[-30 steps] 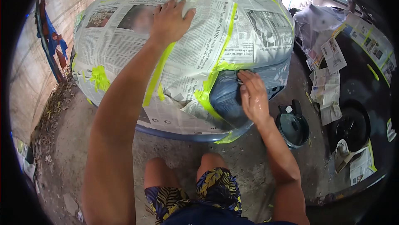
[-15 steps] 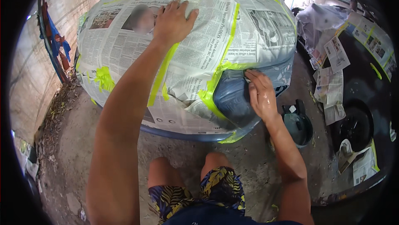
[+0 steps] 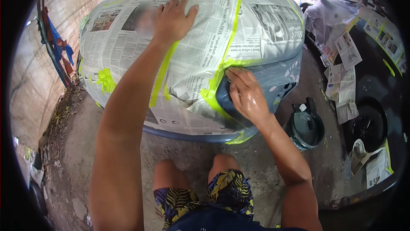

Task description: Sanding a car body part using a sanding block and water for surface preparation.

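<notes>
A car covered in newspaper (image 3: 200, 34) spreads in front of me, the sheets held down by strips of yellow-green masking tape (image 3: 164, 73). My left hand (image 3: 174, 22) lies flat on the paper near the top, fingers spread and holding nothing. On the right, a bare blue-grey body panel (image 3: 273, 81) shows past the taped edge, wet and smeared in places. My right hand (image 3: 247, 92), wet on its back, presses its closed fingers onto this panel's left end, right beside the tape. Whatever may be under those fingertips is hidden.
A dark bucket (image 3: 306, 124) stands on the rough floor (image 3: 192, 167) by my right forearm. Another dark car body (image 3: 371, 73), partly papered, with a wheel (image 3: 367, 122), takes up the right side. A pale tarp (image 3: 25, 94) hangs at the left.
My right hand has slid left across the bare panel to the taped edge, uncovering the panel's right part. My left hand keeps its place on the paper; the view has shifted slightly.
</notes>
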Action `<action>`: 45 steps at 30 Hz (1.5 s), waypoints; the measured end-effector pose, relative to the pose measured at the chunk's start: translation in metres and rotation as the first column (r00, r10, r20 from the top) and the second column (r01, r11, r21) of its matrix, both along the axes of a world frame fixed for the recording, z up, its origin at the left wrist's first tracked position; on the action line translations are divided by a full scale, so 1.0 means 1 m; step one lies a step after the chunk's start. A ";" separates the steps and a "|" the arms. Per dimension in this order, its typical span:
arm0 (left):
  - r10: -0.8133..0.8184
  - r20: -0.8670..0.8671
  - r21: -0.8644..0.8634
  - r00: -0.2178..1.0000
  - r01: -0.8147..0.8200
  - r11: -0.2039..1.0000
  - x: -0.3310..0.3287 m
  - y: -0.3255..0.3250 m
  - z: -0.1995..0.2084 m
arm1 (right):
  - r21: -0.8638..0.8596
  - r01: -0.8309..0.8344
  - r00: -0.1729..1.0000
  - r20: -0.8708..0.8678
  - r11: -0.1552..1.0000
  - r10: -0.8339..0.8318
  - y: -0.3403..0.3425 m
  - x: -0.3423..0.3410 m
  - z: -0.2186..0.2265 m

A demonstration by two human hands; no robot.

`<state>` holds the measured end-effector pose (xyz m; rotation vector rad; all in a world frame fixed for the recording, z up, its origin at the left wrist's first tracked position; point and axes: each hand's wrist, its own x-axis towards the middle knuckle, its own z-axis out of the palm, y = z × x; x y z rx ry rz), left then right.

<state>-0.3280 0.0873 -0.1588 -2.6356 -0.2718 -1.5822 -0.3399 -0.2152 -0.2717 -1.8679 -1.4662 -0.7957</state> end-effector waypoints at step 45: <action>-0.123 -0.205 -0.070 0.971 0.111 0.991 0.001 -0.016 0.013 | 0.226 0.622 0.641 -0.698 0.750 -0.320 -0.006 -0.008 -0.172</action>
